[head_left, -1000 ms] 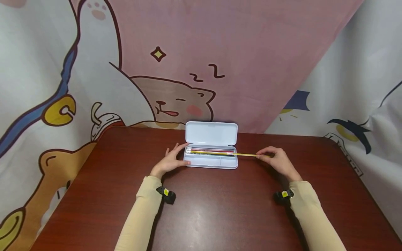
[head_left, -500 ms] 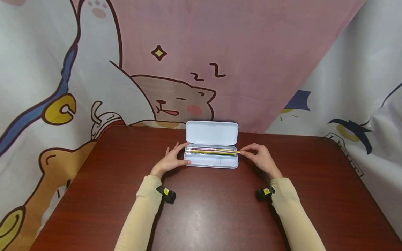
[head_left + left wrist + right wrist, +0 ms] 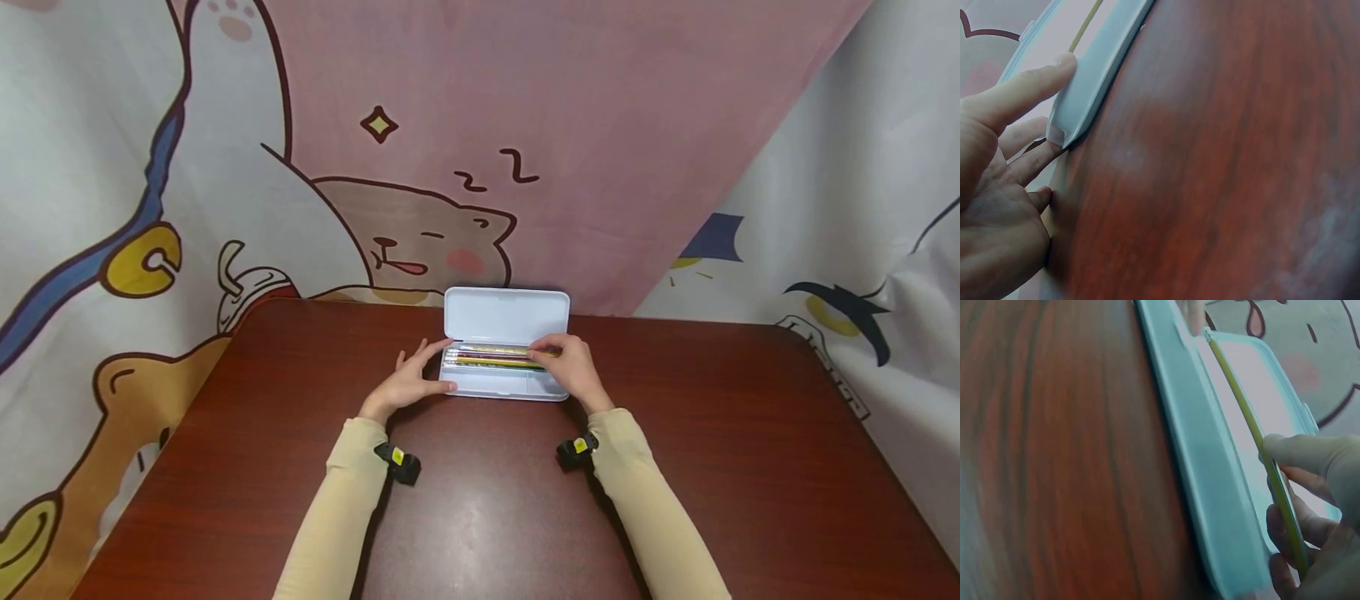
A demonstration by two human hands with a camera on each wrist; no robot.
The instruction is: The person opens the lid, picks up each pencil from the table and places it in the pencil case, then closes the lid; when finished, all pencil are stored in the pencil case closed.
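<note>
A white pencil case lies on the table with its lid raised at the back. Several pencils lie side by side in its long rear compartment, some with yellow and red bodies. My left hand holds the case's left end, thumb at the front corner and a finger at the back one. Over the case's right half, my right hand pinches a yellow pencil between thumb and fingers. That pencil runs lengthwise along the case, its tip end hidden by the hand.
The dark red-brown table extends around the case on both sides and in front. A cloth with cartoon animals hangs right behind the table's back edge, close to the raised lid.
My right hand has moved left from beyond the case's right end to over its right half, carrying the yellow pencil in above the other pencils. My left hand has stayed in place.
</note>
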